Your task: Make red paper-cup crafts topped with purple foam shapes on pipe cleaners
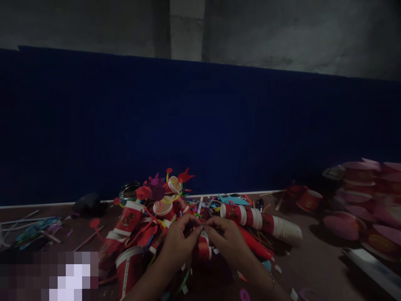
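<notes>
Two hands meet at the fingertips over a red cup, short of the far edge of the counter; what they pinch, I can't tell. A sideways jerk of the right hand could roll the cup stack.

Long blue partition, rough grey wall behind — paler pillar.

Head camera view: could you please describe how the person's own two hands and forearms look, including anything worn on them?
The bare left hand and the bare right hand wear no gloves. No sleeve shows on the left forearm or the right forearm; both narrow toward the wrist. The picture is too dim to tell about small jewellery.
</notes>
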The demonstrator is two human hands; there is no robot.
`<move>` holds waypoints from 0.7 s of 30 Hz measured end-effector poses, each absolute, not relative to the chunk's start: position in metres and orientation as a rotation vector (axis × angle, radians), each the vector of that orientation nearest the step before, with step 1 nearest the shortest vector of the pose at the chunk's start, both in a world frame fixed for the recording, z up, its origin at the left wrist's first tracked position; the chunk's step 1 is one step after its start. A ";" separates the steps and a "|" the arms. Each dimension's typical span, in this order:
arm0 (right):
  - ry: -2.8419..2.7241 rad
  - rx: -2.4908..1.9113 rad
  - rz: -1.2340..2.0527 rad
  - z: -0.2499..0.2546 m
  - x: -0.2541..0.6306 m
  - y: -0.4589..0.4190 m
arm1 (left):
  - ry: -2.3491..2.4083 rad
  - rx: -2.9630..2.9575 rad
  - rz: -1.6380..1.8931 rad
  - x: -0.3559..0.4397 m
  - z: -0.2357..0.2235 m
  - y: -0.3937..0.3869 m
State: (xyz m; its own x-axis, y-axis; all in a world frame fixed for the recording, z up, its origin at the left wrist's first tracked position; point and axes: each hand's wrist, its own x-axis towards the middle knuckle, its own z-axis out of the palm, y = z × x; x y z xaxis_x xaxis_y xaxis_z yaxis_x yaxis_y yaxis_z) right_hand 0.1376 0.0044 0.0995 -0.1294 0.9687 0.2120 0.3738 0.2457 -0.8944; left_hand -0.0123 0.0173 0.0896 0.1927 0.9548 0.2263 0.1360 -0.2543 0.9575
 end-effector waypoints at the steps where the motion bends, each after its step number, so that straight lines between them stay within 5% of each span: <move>1: -1.663 -1.261 0.876 0.100 0.137 0.004 | 1.064 1.585 1.170 -0.012 0.090 0.017; 14: -1.591 -1.251 0.903 0.104 0.134 0.001 | 1.048 1.612 1.189 -0.010 0.093 0.013; 21: -1.255 -1.135 1.289 0.101 0.128 0.001 | 1.046 1.730 1.268 -0.010 0.099 -0.003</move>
State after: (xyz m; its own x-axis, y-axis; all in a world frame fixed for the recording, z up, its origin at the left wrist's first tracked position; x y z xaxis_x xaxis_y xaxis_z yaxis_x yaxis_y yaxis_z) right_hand 0.1277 0.0007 0.1012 -0.0934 0.9956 0.0068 -0.0332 0.0037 -0.9994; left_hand -0.0099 -0.0026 0.0988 0.1800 0.9132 0.3657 0.1851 -0.3966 0.8991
